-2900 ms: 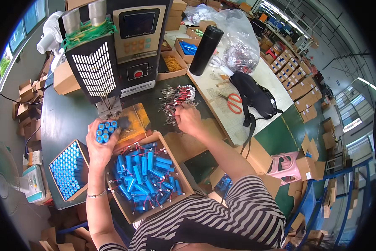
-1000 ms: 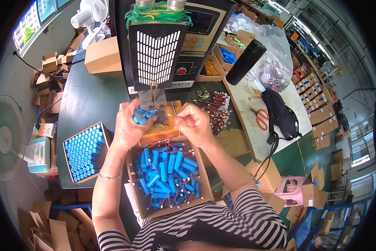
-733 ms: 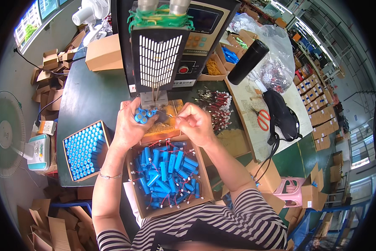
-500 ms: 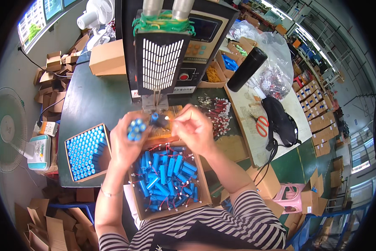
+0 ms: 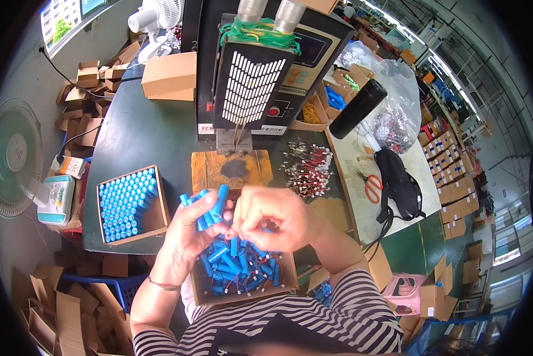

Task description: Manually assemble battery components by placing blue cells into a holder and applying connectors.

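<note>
Several blue cylindrical battery cells [image 5: 202,215] are held in a bunch by my left hand [image 5: 186,234], its fingers wrapped round them. Close beside it, my right hand [image 5: 273,219] is closed in a pinch, fingertips at the left fingertips; what they grip is hidden. Both hands are over the near cardboard box [image 5: 294,276], which holds blue cells [image 5: 240,267] with red and black leads and white plugs. Beyond the hands lies a scorched orange-brown block [image 5: 207,171], under the thin electrodes [image 5: 238,133] of a black spot welder [image 5: 251,86].
At the left, a cardboard tray [image 5: 154,218] holds upright blue cells. Leads with white plugs [image 5: 308,172] lie right of the block. Farther right are orange-handled scissors [image 5: 373,188], a black cylinder [image 5: 358,110] and a black pouch [image 5: 400,184]. A fan [image 5: 14,157] stands far left.
Both hands have drawn back from under the electrodes toward me, over the near box, and come together. The cell under the electrodes is gone from there. The view has shifted slightly.
</note>
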### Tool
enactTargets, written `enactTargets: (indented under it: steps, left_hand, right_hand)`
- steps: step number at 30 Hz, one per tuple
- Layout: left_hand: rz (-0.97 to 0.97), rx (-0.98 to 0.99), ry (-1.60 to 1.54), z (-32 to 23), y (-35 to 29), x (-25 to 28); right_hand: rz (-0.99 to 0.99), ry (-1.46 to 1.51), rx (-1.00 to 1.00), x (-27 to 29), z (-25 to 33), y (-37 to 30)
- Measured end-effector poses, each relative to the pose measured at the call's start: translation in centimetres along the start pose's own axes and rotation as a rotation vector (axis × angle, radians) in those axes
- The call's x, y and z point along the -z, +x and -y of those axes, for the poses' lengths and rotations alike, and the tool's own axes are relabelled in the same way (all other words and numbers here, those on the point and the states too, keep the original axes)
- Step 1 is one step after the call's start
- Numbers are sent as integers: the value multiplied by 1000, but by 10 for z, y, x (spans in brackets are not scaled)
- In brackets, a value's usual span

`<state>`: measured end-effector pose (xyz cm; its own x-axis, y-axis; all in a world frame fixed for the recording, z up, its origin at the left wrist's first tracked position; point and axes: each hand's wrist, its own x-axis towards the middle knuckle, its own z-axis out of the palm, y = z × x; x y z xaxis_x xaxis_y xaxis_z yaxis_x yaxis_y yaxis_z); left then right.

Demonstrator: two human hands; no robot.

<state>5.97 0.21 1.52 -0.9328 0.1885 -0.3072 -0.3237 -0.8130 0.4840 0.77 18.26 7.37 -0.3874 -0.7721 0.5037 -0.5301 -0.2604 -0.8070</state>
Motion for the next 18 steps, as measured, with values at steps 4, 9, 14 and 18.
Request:
enactTargets:
  steps: [4,9,14,18]
  left_hand:
    - [70,-342,372,-8,10,-6]
    - [-107,-799,1237,-17,48,-2]
    - [-181,-822,1560,-19,59,-5]
    - [-81,-811,1576,-22,64,-10]
  right_hand:
    - [-114,119,-99,10,-15,-9]
    - [-451,234,-383,20,-73,-18]
    - [-573,340,-387,17,-84,-10]
    - [-597,338,-408,16,-93,-10]
